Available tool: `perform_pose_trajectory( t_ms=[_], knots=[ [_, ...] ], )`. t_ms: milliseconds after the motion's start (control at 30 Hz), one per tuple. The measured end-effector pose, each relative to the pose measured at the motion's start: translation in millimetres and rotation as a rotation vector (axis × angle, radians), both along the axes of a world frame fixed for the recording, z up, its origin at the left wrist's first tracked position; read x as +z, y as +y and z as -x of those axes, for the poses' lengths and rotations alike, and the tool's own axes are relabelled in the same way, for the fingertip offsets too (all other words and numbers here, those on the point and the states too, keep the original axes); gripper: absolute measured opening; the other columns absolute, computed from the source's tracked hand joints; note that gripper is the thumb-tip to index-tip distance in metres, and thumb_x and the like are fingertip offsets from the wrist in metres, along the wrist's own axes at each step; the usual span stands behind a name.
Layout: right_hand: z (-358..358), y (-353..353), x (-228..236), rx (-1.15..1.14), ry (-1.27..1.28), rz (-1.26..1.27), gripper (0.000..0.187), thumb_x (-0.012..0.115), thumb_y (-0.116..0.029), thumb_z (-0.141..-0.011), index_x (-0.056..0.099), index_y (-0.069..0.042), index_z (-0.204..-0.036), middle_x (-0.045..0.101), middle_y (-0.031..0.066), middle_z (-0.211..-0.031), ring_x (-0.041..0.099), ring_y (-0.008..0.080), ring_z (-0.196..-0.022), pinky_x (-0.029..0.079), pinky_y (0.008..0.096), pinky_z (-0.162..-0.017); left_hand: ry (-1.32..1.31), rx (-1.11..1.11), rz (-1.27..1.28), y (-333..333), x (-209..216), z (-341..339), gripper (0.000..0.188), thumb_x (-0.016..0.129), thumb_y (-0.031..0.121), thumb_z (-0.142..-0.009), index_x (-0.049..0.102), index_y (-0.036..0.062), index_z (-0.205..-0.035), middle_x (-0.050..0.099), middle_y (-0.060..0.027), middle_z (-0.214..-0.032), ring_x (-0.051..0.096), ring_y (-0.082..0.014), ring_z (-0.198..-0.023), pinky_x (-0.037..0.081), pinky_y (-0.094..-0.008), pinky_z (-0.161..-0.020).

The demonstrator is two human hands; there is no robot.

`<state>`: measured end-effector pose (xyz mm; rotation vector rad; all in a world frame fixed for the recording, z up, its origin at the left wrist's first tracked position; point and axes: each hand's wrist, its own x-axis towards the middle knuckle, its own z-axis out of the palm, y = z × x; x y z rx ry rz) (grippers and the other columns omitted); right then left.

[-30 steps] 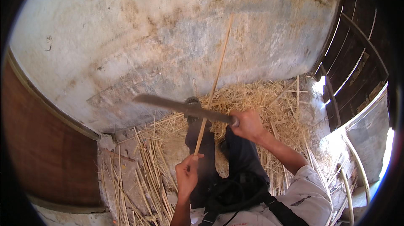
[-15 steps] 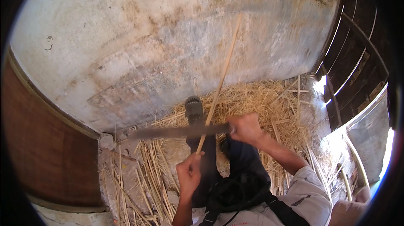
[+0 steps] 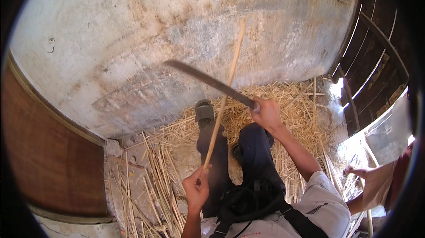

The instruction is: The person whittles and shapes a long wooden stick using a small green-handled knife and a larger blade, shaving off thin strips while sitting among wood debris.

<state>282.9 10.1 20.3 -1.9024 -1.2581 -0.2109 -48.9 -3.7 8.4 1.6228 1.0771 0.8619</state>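
A long, thin bamboo strip (image 3: 217,134) slants up and away from my left hand (image 3: 196,188), which is closed around its near end. My right hand (image 3: 267,115) grips the handle of a machete (image 3: 206,78). The long dark blade points up and to the left, crossing the strip around its middle. Whether blade and strip touch there, I cannot tell. My legs in dark trousers (image 3: 256,149) lie below the strip, with one dark shoe (image 3: 204,110) near the wall.
Straw-like shavings (image 3: 287,105) cover the floor by the stained wall (image 3: 186,30). Several cut strips (image 3: 161,180) lie on my left, beside a brown wooden panel (image 3: 53,149). At the right, another person's hand (image 3: 358,171) reaches in near some poles, below dark slats (image 3: 376,61).
My right hand has risen slightly, and the machete has swung from nearly level to pointing up-left, farther along the strip. The other person's arm has come farther into view at the right.
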Motion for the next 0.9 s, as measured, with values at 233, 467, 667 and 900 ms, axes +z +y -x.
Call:
perform_pose_trajectory(
  t_ms=[233, 467, 667, 900],
  knots=[
    [49, -28, -1, 0.315, -0.226, 0.155, 0.011, 0.068, -0.013, -0.07, 0.063, -0.01, -0.079, 0.061, 0.0137, -0.059, 0.065, 0.036, -0.056, 0.051, 0.0475, -0.055, -0.009, 0.04, -0.123, 8, 7, -16, 0.024, 0.063, 0.013, -0.103, 0.075, -0.002, -0.116, 0.049, 0.0083, -0.068, 0.036, 0.0, -0.059, 0.025, -0.0222, -0.05],
    [39, -22, -10, 0.227, -0.111, 0.181, 0.026, 0.075, -0.014, -0.066, 0.067, -0.014, -0.09, 0.068, 0.0101, -0.069, 0.07, 0.0343, -0.068, 0.053, 0.0481, -0.061, 0.054, 0.072, -0.107, 7, 3, -9, 0.023, 0.066, 0.011, -0.098, 0.076, 0.0001, -0.116, 0.071, -0.0028, -0.079, 0.042, -0.0018, -0.056, 0.031, -0.024, -0.047],
    [18, -15, -8, 0.153, -0.2, 0.118, 0.007, 0.066, -0.012, -0.073, 0.065, -0.011, -0.081, 0.061, 0.013, -0.059, 0.064, 0.0343, -0.054, 0.05, 0.0438, -0.051, 0.038, 0.062, -0.157, -1, -1, -8, 0.023, 0.066, 0.013, -0.099, 0.076, 0.0013, -0.116, 0.071, -0.0036, -0.076, 0.043, -0.0026, -0.055, 0.032, -0.0245, -0.047],
    [34, -19, -14, 0.24, -0.268, 0.111, 0.008, 0.066, -0.013, -0.073, 0.066, -0.013, -0.081, 0.061, 0.0119, -0.058, 0.064, 0.0301, -0.051, 0.051, 0.0432, -0.053, 0.047, 0.05, -0.15, 0, 6, -11, 0.024, 0.065, 0.013, -0.101, 0.076, -0.0011, -0.117, 0.059, 0.004, -0.074, 0.041, -0.0004, -0.06, 0.029, -0.0216, -0.05]
  ],
)
